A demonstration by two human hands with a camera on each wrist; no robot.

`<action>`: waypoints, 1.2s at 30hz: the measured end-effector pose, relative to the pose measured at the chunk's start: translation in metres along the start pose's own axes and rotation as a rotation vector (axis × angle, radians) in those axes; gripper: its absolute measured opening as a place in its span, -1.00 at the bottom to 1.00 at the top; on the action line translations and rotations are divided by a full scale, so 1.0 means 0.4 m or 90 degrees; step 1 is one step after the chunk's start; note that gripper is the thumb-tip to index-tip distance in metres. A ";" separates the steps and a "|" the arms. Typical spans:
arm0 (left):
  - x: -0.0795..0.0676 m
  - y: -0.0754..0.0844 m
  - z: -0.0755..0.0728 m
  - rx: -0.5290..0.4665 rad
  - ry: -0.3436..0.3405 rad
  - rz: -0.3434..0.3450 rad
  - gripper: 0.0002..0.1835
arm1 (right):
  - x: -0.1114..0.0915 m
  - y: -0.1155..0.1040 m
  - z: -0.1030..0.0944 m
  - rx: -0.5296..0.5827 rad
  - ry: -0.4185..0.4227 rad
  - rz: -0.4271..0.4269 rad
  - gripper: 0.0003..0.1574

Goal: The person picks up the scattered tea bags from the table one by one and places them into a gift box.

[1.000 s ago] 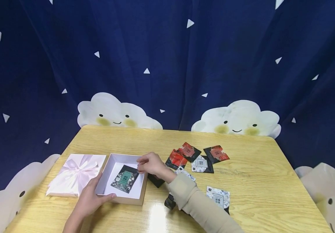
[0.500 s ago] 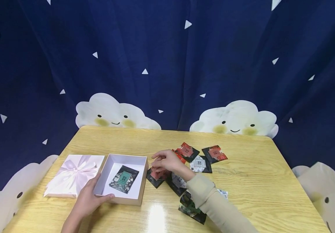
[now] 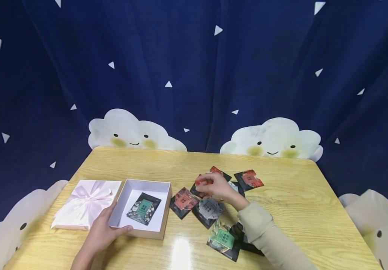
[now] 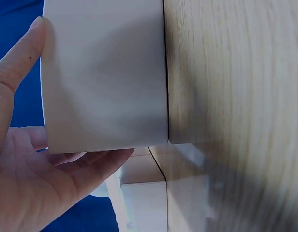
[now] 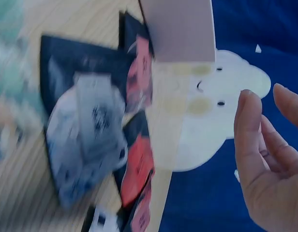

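My left hand (image 3: 103, 232) grips the near-left corner of an open white box (image 3: 146, 232); its thumb lies at the near rim and its fingers run along the side, as the left wrist view shows. Inside the box lies one black sachet with a green label (image 3: 143, 209). My right hand (image 3: 219, 187) hovers over the spread sachets, fingers loosely bent and holding nothing. Below and left of it lie a red-labelled sachet (image 3: 184, 202) and a grey-labelled sachet (image 3: 209, 209). In the right wrist view, the grey-labelled sachet (image 5: 91, 130) appears large and blurred.
Left of the box lies a pale pink lid with a ribbon bow (image 3: 89, 200). A green-labelled sachet (image 3: 224, 238) sits near my right sleeve, by a dark bundle (image 3: 237, 229). Farther back is a red sachet (image 3: 249, 179). A blue curtain (image 3: 194, 75) hangs behind the wooden table (image 3: 298, 210).
My right hand has moved right, from the box's right rim to above the sachets, uncovering the red-labelled and grey-labelled ones. My left hand keeps its grip on the box.
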State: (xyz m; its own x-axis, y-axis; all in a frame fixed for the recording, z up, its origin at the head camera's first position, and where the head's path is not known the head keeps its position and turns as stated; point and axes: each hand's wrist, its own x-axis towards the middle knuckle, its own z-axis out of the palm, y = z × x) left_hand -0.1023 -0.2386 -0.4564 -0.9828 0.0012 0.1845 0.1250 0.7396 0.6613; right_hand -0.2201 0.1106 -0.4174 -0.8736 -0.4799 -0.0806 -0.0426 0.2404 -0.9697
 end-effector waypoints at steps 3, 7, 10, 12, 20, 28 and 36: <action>0.001 -0.001 0.002 -0.003 0.002 0.002 0.06 | -0.006 0.015 -0.035 -0.019 0.004 0.003 -0.56; 0.000 -0.004 0.006 -0.006 0.005 0.007 0.06 | -0.015 0.035 -0.078 -0.027 0.010 0.004 -0.48; -0.002 -0.005 0.007 -0.005 0.004 0.005 0.07 | -0.023 0.048 -0.108 -0.037 0.033 0.010 -0.44; -0.004 -0.005 0.008 -0.002 0.000 0.000 0.07 | -0.027 0.056 -0.126 -0.052 0.054 0.015 -0.42; -0.013 -0.007 0.011 0.000 -0.003 -0.005 0.08 | -0.043 0.080 -0.207 -0.072 0.076 0.036 -0.26; -0.016 -0.008 0.010 0.007 0.001 0.000 0.08 | -0.053 0.115 -0.284 -0.126 0.092 0.061 -0.27; -0.007 -0.007 0.007 0.008 0.007 0.007 0.06 | -0.061 0.142 -0.357 -0.142 0.109 0.072 -0.15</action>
State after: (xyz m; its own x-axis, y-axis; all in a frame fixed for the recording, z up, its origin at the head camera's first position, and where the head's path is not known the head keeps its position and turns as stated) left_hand -0.1004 -0.2388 -0.4606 -0.9799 0.0020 0.1995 0.1339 0.7478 0.6503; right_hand -0.2704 0.2564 -0.4377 -0.9471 -0.2952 -0.1261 -0.0302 0.4730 -0.8806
